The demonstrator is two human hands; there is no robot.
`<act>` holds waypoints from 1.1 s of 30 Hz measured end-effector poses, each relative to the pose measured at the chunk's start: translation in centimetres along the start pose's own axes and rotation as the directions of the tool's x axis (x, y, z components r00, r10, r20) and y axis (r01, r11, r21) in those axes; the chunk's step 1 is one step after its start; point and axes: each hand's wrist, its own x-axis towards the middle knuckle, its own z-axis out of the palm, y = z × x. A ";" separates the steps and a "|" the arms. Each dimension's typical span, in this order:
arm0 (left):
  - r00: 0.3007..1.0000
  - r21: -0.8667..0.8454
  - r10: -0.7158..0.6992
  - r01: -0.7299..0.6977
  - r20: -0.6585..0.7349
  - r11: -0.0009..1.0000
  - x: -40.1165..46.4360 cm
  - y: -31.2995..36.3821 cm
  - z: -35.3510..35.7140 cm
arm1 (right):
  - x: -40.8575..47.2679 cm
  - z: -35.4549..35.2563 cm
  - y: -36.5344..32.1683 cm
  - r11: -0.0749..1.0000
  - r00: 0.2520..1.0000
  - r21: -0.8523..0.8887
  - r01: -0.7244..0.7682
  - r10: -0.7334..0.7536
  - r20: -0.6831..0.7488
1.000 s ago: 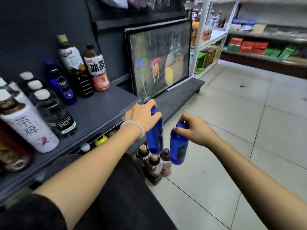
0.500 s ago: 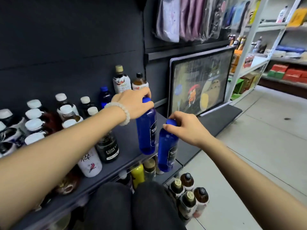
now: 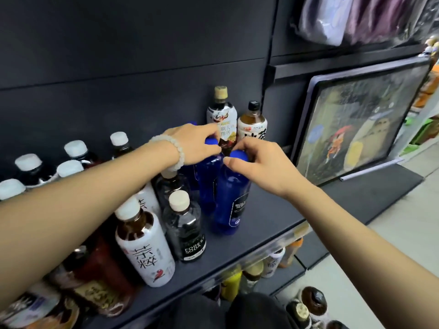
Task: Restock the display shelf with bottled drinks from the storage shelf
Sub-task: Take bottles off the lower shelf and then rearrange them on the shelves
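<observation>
Two blue soda bottles stand upright on the dark display shelf (image 3: 273, 224). My left hand (image 3: 194, 144) grips the cap of the rear blue bottle (image 3: 209, 184). My right hand (image 3: 259, 162) pinches the cap of the front blue bottle (image 3: 231, 200), which shows a dark label. Both bottles' bases look set down on the shelf. A third blue bottle (image 3: 191, 172) is partly hidden behind my left hand. A coffee bottle (image 3: 222, 115) and an iced tea bottle (image 3: 253, 124) stand just behind the hands.
White-capped bottles fill the shelf's left: a Forest Soda bottle (image 3: 186, 227) and a white tea bottle (image 3: 145, 245) near the front edge. A framed picture (image 3: 356, 122) leans at right. More bottles sit on the lower shelf (image 3: 261, 269) and on the floor (image 3: 308, 307).
Both hands carried the two blue bottles up from near the floor and onto the display shelf, moving them back towards the coffee and tea bottles. The view has closed in on the shelf.
</observation>
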 end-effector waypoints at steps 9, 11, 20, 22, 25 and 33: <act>0.998 -0.070 0.006 -0.001 0.070 0.998 2.0 -2.9 0.7 | 1.1 3.3 1.0 1.000 1.000 0.029 -0.009 0.009 0.008; 0.997 -0.078 0.041 -0.036 0.070 0.996 1.9 -3.0 0.6 | 1.0 3.2 0.8 1.000 1.000 0.027 -0.013 0.013 0.024; 0.989 -0.142 0.124 -0.112 0.079 0.984 0.8 -3.3 1.1 | -0.2 3.1 0.6 1.000 0.999 -0.008 -0.004 0.004 0.044; 0.989 -0.128 0.131 -0.121 0.071 0.984 0.6 -3.2 1.3 | -0.4 3.1 0.5 1.000 0.999 -0.010 -0.008 0.009 0.035; 0.987 -0.072 0.146 -0.141 0.066 0.987 0.5 -2.9 1.3 | -0.6 3.1 0.5 1.000 0.999 -0.013 -0.024 0.025 0.032; 0.991 0.241 0.135 -0.125 -0.022 0.962 -0.7 -2.2 0.6 | -1.6 2.0 0.2 0.993 0.995 -0.117 0.017 -0.005 0.101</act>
